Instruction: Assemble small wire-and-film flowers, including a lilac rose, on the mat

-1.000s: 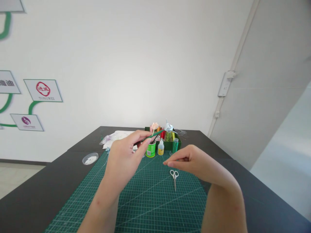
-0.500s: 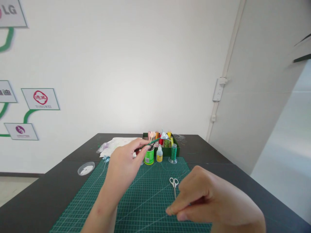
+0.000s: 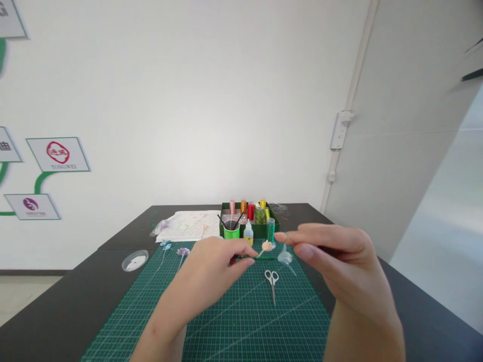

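Note:
My left hand (image 3: 213,266) pinches a green stem (image 3: 256,257) that carries a small peach flower (image 3: 267,246) and a pale blue flower (image 3: 285,258). It holds the stem low over the green cutting mat (image 3: 226,322). My right hand (image 3: 335,256) hovers just right of the flowers, thumb and forefinger pressed together near the stem's end. What they pinch is too thin to make out. Small white scissors (image 3: 271,281) lie on the mat below the flowers.
A dark green box of thread spools (image 3: 251,215) stands at the back of the black table (image 3: 56,311), with a green cup (image 3: 231,231), a glue bottle (image 3: 248,232) and a green spool (image 3: 270,229) before it. Two small flowers (image 3: 173,249), a clear dish (image 3: 135,260) and papers (image 3: 188,225) lie at left.
My left hand has lowered the flower stem from in front of the box down toward the mat. My right hand rose from the near mat up beside the flowers.

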Demonstrator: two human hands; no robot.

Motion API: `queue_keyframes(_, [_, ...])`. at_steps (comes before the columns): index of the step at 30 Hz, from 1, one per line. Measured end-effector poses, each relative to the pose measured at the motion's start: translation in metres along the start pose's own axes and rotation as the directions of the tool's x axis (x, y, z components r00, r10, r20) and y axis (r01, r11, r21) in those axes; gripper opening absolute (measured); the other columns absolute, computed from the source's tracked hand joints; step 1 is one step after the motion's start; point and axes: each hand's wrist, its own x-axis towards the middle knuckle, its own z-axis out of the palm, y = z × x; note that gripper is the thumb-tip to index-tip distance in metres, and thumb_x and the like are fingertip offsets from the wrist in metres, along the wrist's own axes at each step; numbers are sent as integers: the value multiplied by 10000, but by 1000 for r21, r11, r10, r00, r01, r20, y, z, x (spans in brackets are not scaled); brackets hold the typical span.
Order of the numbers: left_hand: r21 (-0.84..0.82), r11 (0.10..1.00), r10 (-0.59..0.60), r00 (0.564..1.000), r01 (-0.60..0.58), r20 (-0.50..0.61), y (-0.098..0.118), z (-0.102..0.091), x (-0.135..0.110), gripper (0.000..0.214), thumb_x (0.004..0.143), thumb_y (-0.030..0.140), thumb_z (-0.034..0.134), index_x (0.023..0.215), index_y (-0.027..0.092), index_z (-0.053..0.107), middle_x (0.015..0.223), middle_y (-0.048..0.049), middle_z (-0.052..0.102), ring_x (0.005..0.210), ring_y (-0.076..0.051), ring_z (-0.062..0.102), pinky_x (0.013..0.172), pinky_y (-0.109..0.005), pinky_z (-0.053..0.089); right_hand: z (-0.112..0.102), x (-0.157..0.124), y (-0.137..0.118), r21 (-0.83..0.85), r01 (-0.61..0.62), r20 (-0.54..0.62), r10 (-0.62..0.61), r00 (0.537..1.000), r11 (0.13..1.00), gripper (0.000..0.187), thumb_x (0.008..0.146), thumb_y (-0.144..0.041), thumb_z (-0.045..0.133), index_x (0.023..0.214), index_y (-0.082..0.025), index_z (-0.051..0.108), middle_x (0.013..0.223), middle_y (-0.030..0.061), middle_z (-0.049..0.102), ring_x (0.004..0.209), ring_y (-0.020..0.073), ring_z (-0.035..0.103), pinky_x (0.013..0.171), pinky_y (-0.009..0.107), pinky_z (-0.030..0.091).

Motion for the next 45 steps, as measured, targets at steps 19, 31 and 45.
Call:
queue_keyframes(19, [-161,986,64,994,-49,89,5,4,-4,189,983,286,588,881,223,734,767,39,702,647,-119,547,588,-253,347,-2,9,30,79,-25,32,23,999,997,459,1030,-580,458,1271,-336,763,945,53,719,786,201,570,806,397,495])
queue_keyframes(31, [-97,990,111,988,-100,108,4,3,-9,281,1000,310,520,893,216,763,689,21,675,592,-126,521,551,-261,339,8,-3,-7,-70,63,117,-54,992,996,410,1033,-547,506,1304,-349,742,1053,40,760,948,223,639,907,396,489])
queue_keyframes(45, [-102,991,100,985,-86,140,9,-3,-12,210,988,288,577,944,261,781,773,44,735,641,-127,584,591,-251,372,7,2,2,-111,27,8,-26,1000,993,426,1005,-578,546,1248,-313,775,1044,66,763,863,220,643,824,409,544])
